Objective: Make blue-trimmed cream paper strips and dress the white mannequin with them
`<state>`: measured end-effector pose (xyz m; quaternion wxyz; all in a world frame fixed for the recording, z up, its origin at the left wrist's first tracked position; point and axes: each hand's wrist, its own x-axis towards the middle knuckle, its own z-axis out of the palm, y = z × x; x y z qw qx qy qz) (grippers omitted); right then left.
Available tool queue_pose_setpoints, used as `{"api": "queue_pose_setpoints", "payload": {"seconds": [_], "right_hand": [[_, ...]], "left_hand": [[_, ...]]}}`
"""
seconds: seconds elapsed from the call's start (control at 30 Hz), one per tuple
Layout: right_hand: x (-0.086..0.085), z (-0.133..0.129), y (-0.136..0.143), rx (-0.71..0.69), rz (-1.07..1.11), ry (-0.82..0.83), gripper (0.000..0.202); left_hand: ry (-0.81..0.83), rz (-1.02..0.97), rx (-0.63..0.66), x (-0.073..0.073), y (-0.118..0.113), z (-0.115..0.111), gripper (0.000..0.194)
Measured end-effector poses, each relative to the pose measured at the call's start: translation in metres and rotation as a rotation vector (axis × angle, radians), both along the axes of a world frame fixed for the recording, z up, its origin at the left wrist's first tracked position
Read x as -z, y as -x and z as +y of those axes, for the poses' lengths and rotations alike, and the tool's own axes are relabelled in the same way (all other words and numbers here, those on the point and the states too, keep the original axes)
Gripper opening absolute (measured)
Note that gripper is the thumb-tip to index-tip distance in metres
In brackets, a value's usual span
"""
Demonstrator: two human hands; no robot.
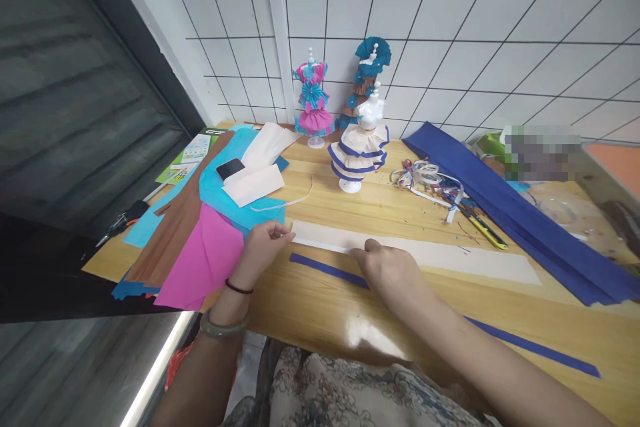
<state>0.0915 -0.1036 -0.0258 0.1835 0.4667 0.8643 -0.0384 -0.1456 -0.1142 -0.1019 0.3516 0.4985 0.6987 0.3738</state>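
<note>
A long cream crepe paper strip lies across the table in front of me, with a narrow whiter band along the near edge of its left part. At its left end, my left hand pinches the corner between thumb and fingers. My right hand is curled closed over the strip's near edge, knuckles up; whatever its fingers may hold is hidden underneath. Nearer to me runs a thin dark blue paper strip, its middle covered by my right hand and forearm.
Behind stand small dress forms in paper dresses: pink, cream-and-blue and teal-brown. Coloured paper sheets and a phone lie left. Toward the right are tangled ribbons, a yellow cutter knife and folded blue paper.
</note>
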Motion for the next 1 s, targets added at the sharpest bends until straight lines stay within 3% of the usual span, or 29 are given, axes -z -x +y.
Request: {"api": "queue_pose_setpoints", "payload": {"seconds": [0.17, 0.3, 0.43, 0.57, 0.7, 0.87, 1.0], "right_hand": [[0.005, -0.009, -0.003, -0.012, 0.197, 0.128, 0.029], [-0.003, -0.012, -0.012, 0.083, 0.505, 0.443, 0.034], [-0.001, -0.003, -0.021, 0.365, 0.612, 0.862, 0.046], [0.019, 0.009, -0.028, 0.61, 0.758, 1.173, 0.05], [0.032, 0.021, -0.033, 0.695, 0.815, 1.314, 0.049], [0.03, 0.034, -0.032, 0.721, 0.76, 1.465, 0.054], [0.026, 0.034, -0.029, 0.71, 0.747, 1.472, 0.061]], "left_hand": [[0.025, -0.024, 0.019, -0.001, 0.009, -0.01, 0.023], [0.068, 0.024, 0.094, -0.001, 0.013, -0.017, 0.024], [0.184, -0.007, 0.218, -0.004, 0.016, -0.022, 0.029], [0.29, -0.002, 0.302, -0.002, 0.018, -0.025, 0.031], [0.347, 0.036, 0.358, 0.0, 0.019, -0.024, 0.03], [0.36, 0.059, 0.432, -0.011, 0.019, -0.023, 0.037], [0.33, 0.066, 0.448, -0.018, 0.019, -0.028, 0.046]]}}
